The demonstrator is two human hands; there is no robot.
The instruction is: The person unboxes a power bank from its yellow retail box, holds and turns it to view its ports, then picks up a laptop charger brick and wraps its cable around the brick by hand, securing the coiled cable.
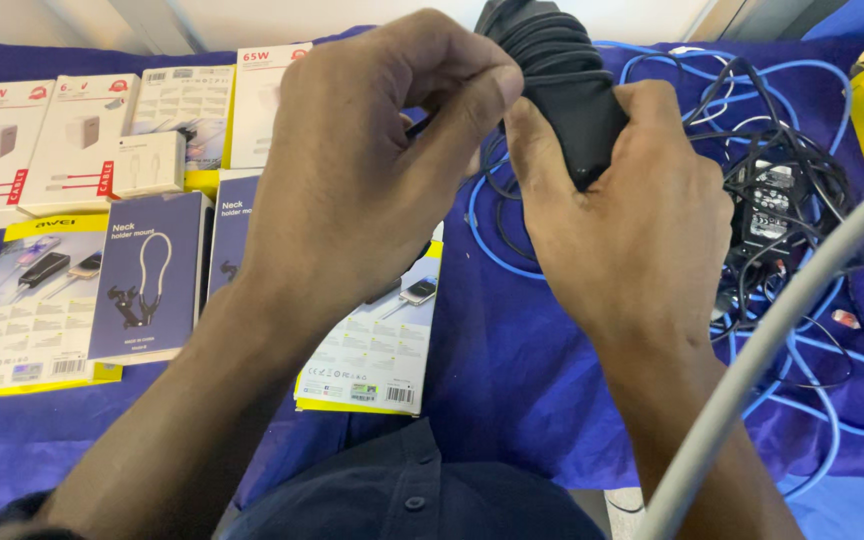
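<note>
right hand (632, 230) fingers clamped on black cable bundle (562, 85), held above blue cloth (512, 370) | left hand (362, 170) thumb and forefinger pinch bundle's side; keep coils tight, even | beyond: boxes (147, 275), tangled blue cables (752, 110)

You're working over a table draped in a deep blue cloth (512, 370), lit bright and even. Past its far edge there's a pale wall (252, 20), with some light floor (842, 505) down at lower right.
</note>
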